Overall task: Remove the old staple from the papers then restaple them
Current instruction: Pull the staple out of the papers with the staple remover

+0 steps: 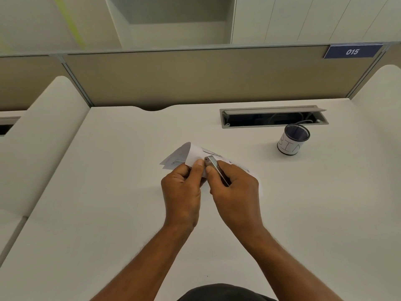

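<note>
My left hand [182,192] pinched the papers [191,155] above the desk [108,192]. My right hand [236,192] gripped a metal tool [214,168] at their corner. I judged it should slide under the staple slowly, without tearing.

A white desk [108,213] carries a mesh cup [293,139] wrapped in a paper label, far right, just near of a grey cable slot [273,116] set into the top along the far edge
</note>
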